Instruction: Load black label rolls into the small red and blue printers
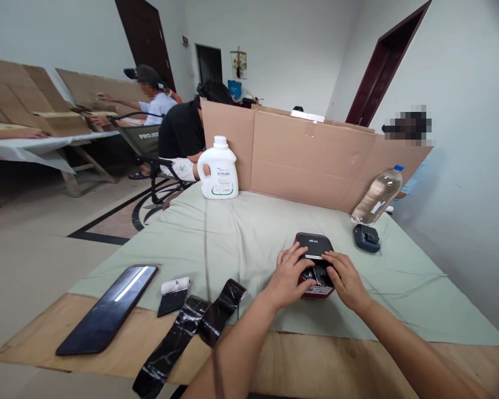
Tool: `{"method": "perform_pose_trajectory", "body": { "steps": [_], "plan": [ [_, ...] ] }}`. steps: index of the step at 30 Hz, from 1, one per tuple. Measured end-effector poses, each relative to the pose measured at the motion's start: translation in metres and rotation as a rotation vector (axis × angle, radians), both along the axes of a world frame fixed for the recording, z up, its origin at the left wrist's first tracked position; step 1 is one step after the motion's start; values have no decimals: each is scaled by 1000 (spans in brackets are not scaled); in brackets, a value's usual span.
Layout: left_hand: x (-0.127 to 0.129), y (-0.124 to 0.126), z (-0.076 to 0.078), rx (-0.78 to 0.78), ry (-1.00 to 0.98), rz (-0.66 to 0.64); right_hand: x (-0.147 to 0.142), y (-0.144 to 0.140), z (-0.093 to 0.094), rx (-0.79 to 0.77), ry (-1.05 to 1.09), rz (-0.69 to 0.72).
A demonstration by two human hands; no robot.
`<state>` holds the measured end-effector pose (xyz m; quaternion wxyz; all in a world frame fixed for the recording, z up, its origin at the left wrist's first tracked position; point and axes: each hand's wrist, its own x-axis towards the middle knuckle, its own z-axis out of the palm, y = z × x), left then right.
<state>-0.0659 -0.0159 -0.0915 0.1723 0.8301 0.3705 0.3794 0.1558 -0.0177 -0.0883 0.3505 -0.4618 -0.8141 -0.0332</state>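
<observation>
A small boxy device, black on top with a dark red body and looking like a label printer, sits on the green cloth in front of me. My left hand grips its left side, fingers over the top and thumb at the front. From the right, my right hand holds it the same way, fingertips on the top panel. Between my thumbs a shiny black part shows, partly covered. To the left lie a small white roll with a black strip and a black marbled strip of roll material, partly unrolled.
A dark tablet-like slab lies at the left edge. Toward the back stand a white detergent jug, a cardboard screen and a leaning water bottle. A small black device rests before the bottle. Other people sit beyond.
</observation>
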Motion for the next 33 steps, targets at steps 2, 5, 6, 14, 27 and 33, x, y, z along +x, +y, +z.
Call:
{"method": "perform_pose_trajectory", "body": {
  "steps": [2, 5, 6, 14, 27, 33],
  "plan": [
    [0, 2, -2, -50, -22, -16, -2, -3, -7, 26, -1, -12],
    [0, 2, -1, -102, -32, -4, -6, -3, -13, 73, 16, -64],
    [0, 2, 1, -119, -32, -3, -7, -3, -14, 84, 18, -81],
    [-4, 1, 8, -214, -56, -3, -9, 0, -17, 127, 45, -92],
    [-7, 13, -14, -277, -665, 108, -60, -24, -3, -132, -80, -506],
    [-11, 18, -25, -346, -345, 337, -81, -16, 6, -165, -181, -575]
  ]
}}
